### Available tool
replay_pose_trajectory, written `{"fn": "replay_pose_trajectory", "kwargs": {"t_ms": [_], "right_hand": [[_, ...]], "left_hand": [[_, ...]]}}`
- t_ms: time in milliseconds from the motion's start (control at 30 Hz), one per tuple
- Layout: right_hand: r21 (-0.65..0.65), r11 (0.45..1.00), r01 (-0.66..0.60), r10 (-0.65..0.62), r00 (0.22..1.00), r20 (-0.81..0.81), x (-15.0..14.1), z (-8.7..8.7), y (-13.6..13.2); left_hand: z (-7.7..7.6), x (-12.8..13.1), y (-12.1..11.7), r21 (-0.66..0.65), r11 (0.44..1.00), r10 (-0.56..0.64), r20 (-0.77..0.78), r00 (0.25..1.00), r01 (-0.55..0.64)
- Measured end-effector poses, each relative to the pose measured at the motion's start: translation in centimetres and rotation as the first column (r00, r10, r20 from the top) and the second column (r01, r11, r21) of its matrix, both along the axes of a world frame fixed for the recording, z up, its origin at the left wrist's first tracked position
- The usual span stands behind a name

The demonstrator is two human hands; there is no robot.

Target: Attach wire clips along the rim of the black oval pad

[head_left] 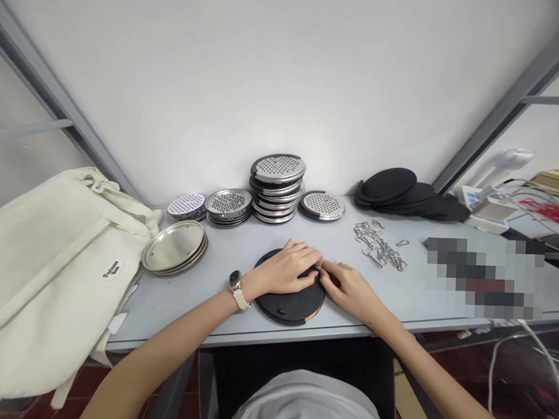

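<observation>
A black round disc (288, 303) lies flat near the table's front edge, with a thin shiny strip along its lower right rim. My left hand (290, 270) rests across its top, fingers curled and gripping it toward the right rim. A raised black part (310, 273) shows between my left thumb and fingers. At that same rim my right hand (347, 288) is closed in a pinch, its fingertips meeting those of my left. Whatever is between the right fingertips is too small and covered to make out.
Behind stand stacked round graters (281, 168) and a single grater (323, 205). Metal discs (175, 245) lie left beside a cream bag (61, 269). Several snap hooks (381, 253) are heaped to the right, before black discs (388, 186). A blurred-out patch (483, 278) covers something far right.
</observation>
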State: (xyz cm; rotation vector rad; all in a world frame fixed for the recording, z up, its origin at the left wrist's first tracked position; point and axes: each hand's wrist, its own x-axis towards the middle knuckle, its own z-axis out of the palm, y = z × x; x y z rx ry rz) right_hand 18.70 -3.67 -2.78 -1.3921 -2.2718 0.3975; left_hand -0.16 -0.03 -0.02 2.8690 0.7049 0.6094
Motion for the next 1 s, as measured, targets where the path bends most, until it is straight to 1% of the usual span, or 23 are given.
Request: {"fn": "replay_pose_trajectory", "kwargs": {"t_ms": [300, 433, 600, 733, 1000], "right_hand": [[0.0, 1.0, -0.003, 0.003, 0.999, -0.051, 0.1, -0.13, 0.04], [-0.008, 1.0, -0.009, 0.009, 0.997, -0.07, 0.06, -0.07, 0.02], [0.017, 1.0, -0.015, 0.015, 1.0, -0.018, 0.08, -0.09, 0.01], [0.031, 0.999, -0.009, 0.008, 1.0, 0.022, 0.11, -0.22, 0.04], [0.033, 0.999, 0.001, -0.001, 1.0, 0.003, 0.1, -0.23, 0.12]], "left_hand": [[0.09, 0.01, -0.01, -0.008, 1.0, -0.028, 0.003, 1.0, 0.028], [0.21, -0.03, -0.08, -0.035, 0.999, -0.031, -0.007, 0.999, 0.031], [0.26, -0.05, -0.09, -0.069, 0.996, -0.048, 0.0, 0.999, 0.048], [0.33, -0.02, -0.09, -0.056, 0.997, -0.044, -0.005, 0.999, 0.043], [0.38, 0.08, -0.14, -0.02, 0.999, -0.034, -0.013, 0.999, 0.033]]}}
